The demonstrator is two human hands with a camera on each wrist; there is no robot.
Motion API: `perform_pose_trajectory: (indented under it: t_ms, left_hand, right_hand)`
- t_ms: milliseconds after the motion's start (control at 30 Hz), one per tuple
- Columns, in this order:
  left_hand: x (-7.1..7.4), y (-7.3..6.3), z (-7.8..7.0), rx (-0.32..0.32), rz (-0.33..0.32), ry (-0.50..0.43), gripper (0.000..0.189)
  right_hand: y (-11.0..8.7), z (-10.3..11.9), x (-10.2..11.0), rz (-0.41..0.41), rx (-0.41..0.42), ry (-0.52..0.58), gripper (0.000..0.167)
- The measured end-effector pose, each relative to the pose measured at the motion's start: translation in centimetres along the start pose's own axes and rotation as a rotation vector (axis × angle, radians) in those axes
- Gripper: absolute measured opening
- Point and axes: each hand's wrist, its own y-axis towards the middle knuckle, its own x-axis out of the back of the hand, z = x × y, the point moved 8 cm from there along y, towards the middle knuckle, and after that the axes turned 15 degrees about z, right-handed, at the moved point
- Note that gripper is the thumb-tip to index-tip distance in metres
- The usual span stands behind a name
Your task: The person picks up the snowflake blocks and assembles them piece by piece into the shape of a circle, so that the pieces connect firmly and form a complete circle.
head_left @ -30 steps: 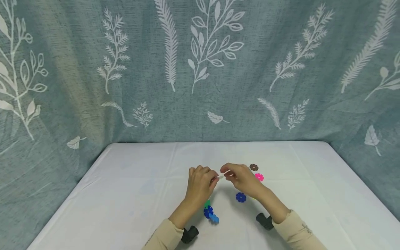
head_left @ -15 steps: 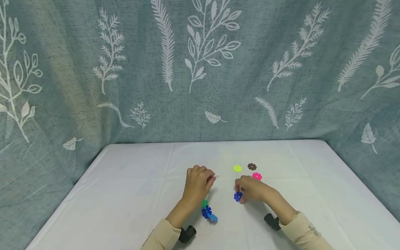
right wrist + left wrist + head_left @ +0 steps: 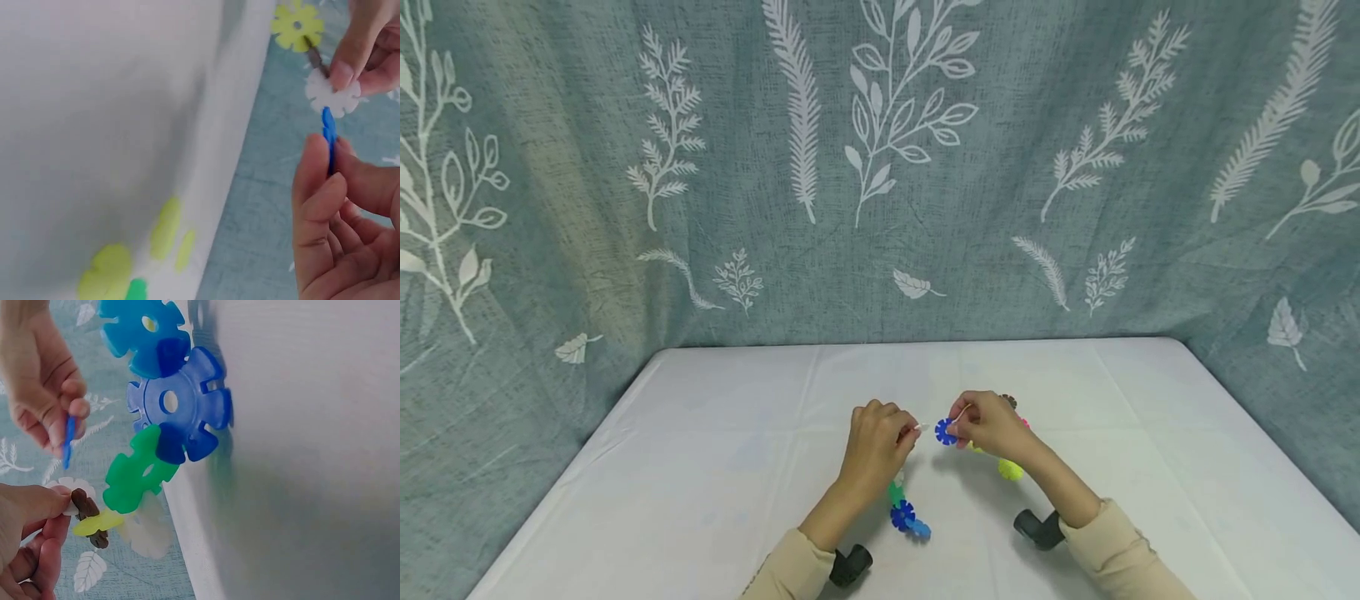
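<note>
In the head view, the left hand is pinching a white link between thumb and fingertips above the table. The right hand is facing it, gripping a blue disc by its edge; blue and white are sitting near each other, apart. Below the left hand, a green link, a navy link and a sky link are showing in a row. A yellow disc is lying by the right forearm, while a brown disc and a pink disc are peeking out from behind the right hand. A curtain is hanging behind.

In the left wrist view, the left hand's thumb and fingers are holding the white link. A brown link and a yellow link are joining on next to it, and a pale link is leading on to green, navy and sky. The right hand is holding the blue disc edge-on, just beside the white link.

In the right wrist view, the right thumb and fingers are pinching the blue disc upright, its tip pointing at the white link. Blurred yellow pieces are showing low down.
</note>
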Motion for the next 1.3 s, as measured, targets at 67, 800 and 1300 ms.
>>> perform_pose_trajectory:
  t_ms: [67,800,1300]
  left_hand:
    - [0.0,0.0,0.0,0.003,0.004,0.000,0.008]
    - [0.3,-0.8,-0.8,-0.101,-0.067,-0.007,0.009]
    - [0.1,-1.0,-0.6,-0.031,-0.031,-0.003,0.011]
  right_hand:
    - [0.2,0.0,0.1,-0.028,-0.026,0.040,0.008]
    - [0.7,2.0,-0.3,-0.084,-0.070,0.060,0.006]
    - [0.9,2.2,-0.4,-0.074,-0.049,0.046,0.007]
